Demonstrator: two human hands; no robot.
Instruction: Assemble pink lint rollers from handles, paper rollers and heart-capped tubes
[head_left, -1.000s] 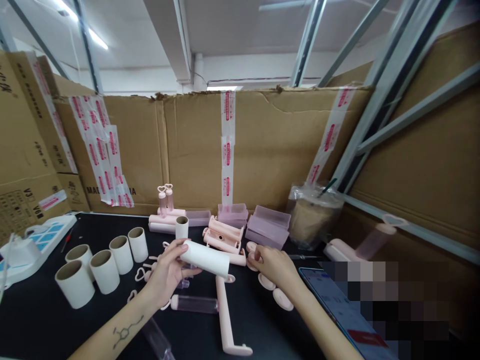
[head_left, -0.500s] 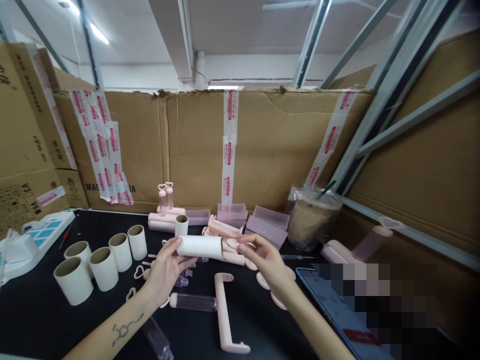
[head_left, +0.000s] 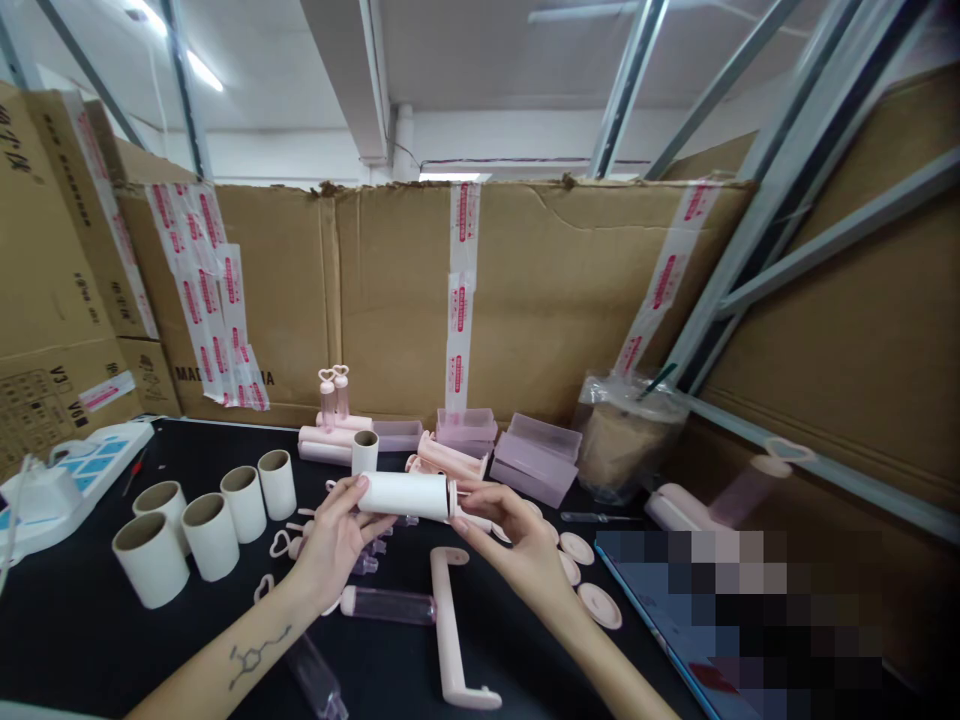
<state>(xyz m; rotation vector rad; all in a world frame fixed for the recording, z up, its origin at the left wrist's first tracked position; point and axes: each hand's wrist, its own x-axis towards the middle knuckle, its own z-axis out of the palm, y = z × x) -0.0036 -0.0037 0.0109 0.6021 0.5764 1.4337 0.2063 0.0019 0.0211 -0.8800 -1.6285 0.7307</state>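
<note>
A white cardboard tube (head_left: 405,494) lies level in my left hand (head_left: 339,535), its fingers closed around the left end. My right hand (head_left: 517,535) pinches a pale pink round cap (head_left: 453,498) at the tube's right end; the cap stands on edge against the opening, and I cannot tell whether it is seated. Below the hands are a pink bracket-shaped holder (head_left: 445,630) and a clear purple bottle (head_left: 390,605). Several pink round caps (head_left: 599,605) lie to the right of my right hand.
Several white tubes (head_left: 150,560) stand upright on the black table at left, near a power strip (head_left: 112,470). Purple trays (head_left: 536,455) and pink holders (head_left: 454,458) sit at the back. A bagged cup (head_left: 622,440) and a phone (head_left: 645,610) are at right.
My right hand has moved slightly left and turned the pink cap upright against the tube's right end. The tube stays in my left hand, nearly in place.
</note>
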